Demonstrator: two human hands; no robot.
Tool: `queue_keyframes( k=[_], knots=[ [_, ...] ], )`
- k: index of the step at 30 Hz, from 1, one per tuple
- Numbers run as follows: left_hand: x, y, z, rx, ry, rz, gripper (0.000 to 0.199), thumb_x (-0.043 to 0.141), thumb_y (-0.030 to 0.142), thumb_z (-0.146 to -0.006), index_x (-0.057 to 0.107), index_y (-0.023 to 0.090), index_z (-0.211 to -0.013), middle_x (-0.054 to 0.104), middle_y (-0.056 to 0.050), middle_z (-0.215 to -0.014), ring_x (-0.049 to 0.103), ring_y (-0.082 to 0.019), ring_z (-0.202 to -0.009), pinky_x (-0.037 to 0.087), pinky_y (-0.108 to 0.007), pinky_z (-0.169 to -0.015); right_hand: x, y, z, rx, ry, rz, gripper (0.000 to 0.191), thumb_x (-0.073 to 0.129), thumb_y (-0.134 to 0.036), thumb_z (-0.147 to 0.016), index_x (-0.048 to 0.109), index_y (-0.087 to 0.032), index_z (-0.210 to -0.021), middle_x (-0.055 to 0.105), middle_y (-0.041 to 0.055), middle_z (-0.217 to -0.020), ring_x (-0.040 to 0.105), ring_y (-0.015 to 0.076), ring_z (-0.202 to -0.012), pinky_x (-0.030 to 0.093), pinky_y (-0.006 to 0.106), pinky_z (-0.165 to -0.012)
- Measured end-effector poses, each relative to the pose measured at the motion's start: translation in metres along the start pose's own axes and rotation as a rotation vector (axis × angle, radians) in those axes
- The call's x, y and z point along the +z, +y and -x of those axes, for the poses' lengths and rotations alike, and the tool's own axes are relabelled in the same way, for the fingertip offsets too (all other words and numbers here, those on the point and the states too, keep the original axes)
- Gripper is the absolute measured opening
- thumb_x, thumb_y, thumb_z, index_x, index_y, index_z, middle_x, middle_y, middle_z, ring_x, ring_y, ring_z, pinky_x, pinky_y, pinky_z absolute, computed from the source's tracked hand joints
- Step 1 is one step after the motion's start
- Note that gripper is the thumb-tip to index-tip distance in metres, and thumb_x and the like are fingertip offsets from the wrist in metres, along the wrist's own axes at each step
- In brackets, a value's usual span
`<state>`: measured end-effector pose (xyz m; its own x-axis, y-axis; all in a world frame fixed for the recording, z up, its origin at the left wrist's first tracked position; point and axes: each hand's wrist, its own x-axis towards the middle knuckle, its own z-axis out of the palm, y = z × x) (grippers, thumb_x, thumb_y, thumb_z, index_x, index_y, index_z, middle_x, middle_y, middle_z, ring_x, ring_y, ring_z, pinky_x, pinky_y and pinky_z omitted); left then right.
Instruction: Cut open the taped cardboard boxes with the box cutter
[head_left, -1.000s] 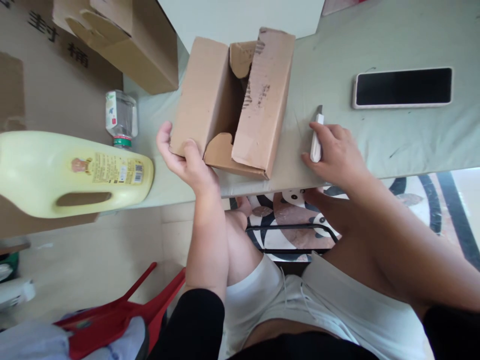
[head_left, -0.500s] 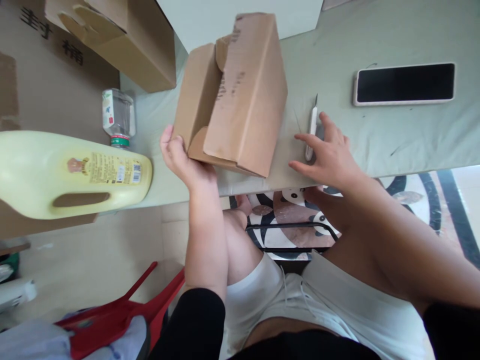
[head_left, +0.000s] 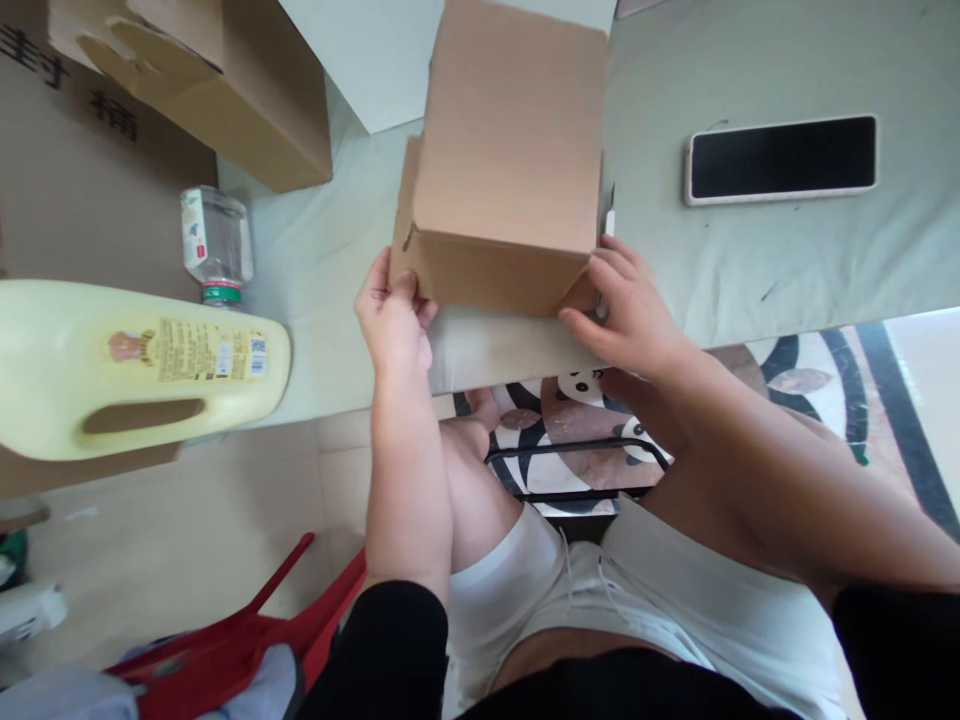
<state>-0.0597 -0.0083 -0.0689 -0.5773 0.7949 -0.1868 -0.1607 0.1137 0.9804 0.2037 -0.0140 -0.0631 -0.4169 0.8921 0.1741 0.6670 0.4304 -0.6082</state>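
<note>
A brown cardboard box (head_left: 510, 130) sits in front of me on the green-covered table, its plain side up and the opening with its flaps turned out of sight. My left hand (head_left: 397, 315) pinches the box's near left corner between thumb and fingers. At the near right corner, my right hand (head_left: 634, 305) has its thumb and fingers closed against the cardboard. A white craft knife (head_left: 609, 222) with its blade out lies just right of the box. Its handle is partly covered by my right fingers, which do not appear to hold it.
A phone (head_left: 784, 160) lies to the right. Leftward are a clear plastic bottle (head_left: 223, 240), a large yellow jug (head_left: 45, 350) on its side and another cardboard box (head_left: 262, 90). A white object (head_left: 367, 60) stands behind the box. The table edge runs close to me.
The box has turned, so its opening and printed flap no longer show. My right hand moved from beside the knife onto the box's right corner; my left hand shifted right with the box.
</note>
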Motion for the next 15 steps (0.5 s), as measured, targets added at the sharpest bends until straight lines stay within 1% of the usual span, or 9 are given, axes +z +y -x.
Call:
queue_keyframes(
  k=[1,3,5,6,8,10,11,13,15],
  knots=[
    [0.002,0.001,0.003,0.002,-0.027,-0.040,0.038,0.060,0.018,-0.078,0.063,0.024,-0.115,0.070,-0.003,-0.095,0.062,-0.012,-0.069,0.054,-0.024,-0.061,-0.003,-0.001,-0.001,0.004,0.029,-0.034,0.062,0.048,-0.043,-0.088,0.047,-0.014,-0.143,0.053,0.0134,-0.148,0.041,0.0316,-0.145,0.026,0.052,-0.129],
    [0.005,0.001,0.007,0.038,-0.070,-0.114,0.029,0.059,0.016,-0.080,0.067,0.021,-0.108,0.069,-0.003,-0.087,0.063,-0.013,-0.069,0.057,-0.027,-0.064,-0.009,-0.003,-0.001,0.016,0.102,-0.072,0.062,0.047,-0.045,-0.089,0.043,-0.019,-0.145,0.050,0.0102,-0.152,0.039,0.0307,-0.147,0.028,0.055,-0.128],
    [0.006,0.000,0.010,0.082,-0.102,-0.186,0.024,0.059,0.017,-0.081,0.069,0.020,-0.102,0.070,-0.004,-0.086,0.066,-0.016,-0.073,0.060,-0.032,-0.071,-0.013,-0.005,0.000,0.044,0.153,-0.092,0.059,0.046,-0.046,-0.089,0.043,-0.022,-0.143,0.050,0.0091,-0.151,0.039,0.0305,-0.147,0.033,0.056,-0.124],
    [0.006,-0.001,0.010,0.111,-0.121,-0.217,0.022,0.060,0.018,-0.081,0.070,0.020,-0.101,0.071,-0.004,-0.090,0.067,-0.018,-0.079,0.061,-0.035,-0.077,-0.014,-0.006,0.000,0.066,0.157,-0.103,0.059,0.046,-0.047,-0.088,0.045,-0.021,-0.141,0.052,0.0106,-0.148,0.044,0.0307,-0.143,0.038,0.055,-0.121],
    [0.006,-0.002,0.008,0.216,-0.174,-0.262,0.020,0.064,0.021,-0.081,0.072,0.020,-0.099,0.072,-0.006,-0.104,0.068,-0.022,-0.100,0.058,-0.038,-0.095,-0.014,-0.007,0.001,0.126,0.126,-0.137,0.059,0.048,-0.049,-0.086,0.046,-0.019,-0.137,0.057,0.0144,-0.141,0.054,0.0299,-0.132,0.046,0.052,-0.113],
    [0.005,-0.004,0.006,0.326,-0.243,-0.259,0.019,0.067,0.028,-0.083,0.072,0.022,-0.100,0.070,-0.006,-0.119,0.060,-0.024,-0.125,0.049,-0.038,-0.110,-0.014,-0.006,0.002,0.149,0.096,-0.175,0.061,0.049,-0.049,-0.086,0.043,-0.017,-0.137,0.058,0.0160,-0.139,0.057,0.0283,-0.128,0.049,0.049,-0.111],
    [0.005,-0.005,0.005,0.353,-0.277,-0.239,0.022,0.066,0.034,-0.085,0.071,0.023,-0.103,0.068,-0.005,-0.124,0.054,-0.023,-0.133,0.046,-0.038,-0.114,-0.013,-0.006,0.002,0.129,0.095,-0.196,0.063,0.049,-0.048,-0.086,0.039,-0.016,-0.139,0.055,0.0163,-0.143,0.055,0.0272,-0.132,0.047,0.047,-0.114],
    [0.006,-0.007,0.005,0.342,-0.329,-0.177,0.031,0.062,0.046,-0.089,0.067,0.024,-0.110,0.066,-0.005,-0.129,0.051,-0.023,-0.137,0.045,-0.037,-0.115,-0.012,-0.004,0.001,0.053,0.120,-0.239,0.069,0.050,-0.048,-0.087,0.032,-0.013,-0.144,0.048,0.0172,-0.150,0.050,0.0251,-0.140,0.043,0.044,-0.119],
    [0.008,-0.008,0.007,0.299,-0.357,-0.100,0.041,0.059,0.055,-0.089,0.061,0.026,-0.117,0.064,-0.006,-0.130,0.055,-0.023,-0.132,0.048,-0.037,-0.110,-0.011,-0.001,-0.001,0.009,0.126,-0.222,0.071,0.050,-0.049,-0.087,0.028,-0.013,-0.144,0.047,0.0178,-0.151,0.049,0.0247,-0.141,0.043,0.043,-0.119]
  ],
)
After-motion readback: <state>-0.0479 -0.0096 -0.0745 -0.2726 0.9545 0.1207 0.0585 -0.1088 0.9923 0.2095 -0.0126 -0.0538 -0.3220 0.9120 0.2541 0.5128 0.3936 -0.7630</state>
